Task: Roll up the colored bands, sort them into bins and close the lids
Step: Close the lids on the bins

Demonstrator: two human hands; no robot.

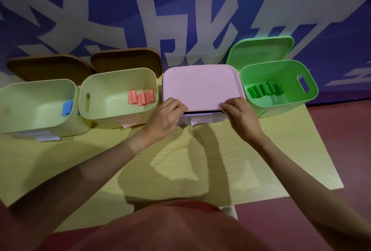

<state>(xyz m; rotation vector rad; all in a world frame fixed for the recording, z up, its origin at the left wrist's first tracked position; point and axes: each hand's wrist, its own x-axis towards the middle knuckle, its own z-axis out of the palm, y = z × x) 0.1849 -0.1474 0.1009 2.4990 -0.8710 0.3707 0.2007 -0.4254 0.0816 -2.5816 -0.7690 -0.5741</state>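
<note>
From the head view, four smooth plastic bins with rounded corners stand in a row along the far edge of a pale wood-grain table, against a blue wall with large white shapes. At 12 o'clock sits the pink bin, its flat pink lid lying on top with a dark gap showing along the near edge. The left hand has its fingers curled at the lid's near left corner, gripping the edge; the right hand has its fingers bent over the near right corner, pinching the edge. At 1 o'clock the green bin stands open, with an oval handle slot in its right wall and its green lid leaning behind it; rolled green bands lie in a cluster inside. At 11 o'clock an open cream bin holds rolled salmon-pink bands against its right wall, and a brown lid leans behind it. At 10 o'clock another cream bin holds a rolled blue band at its right wall, with a second brown lid behind. Small paper labels hang on the fronts of the pink and cream bins. A red garment fills 6 o'clock.
</note>
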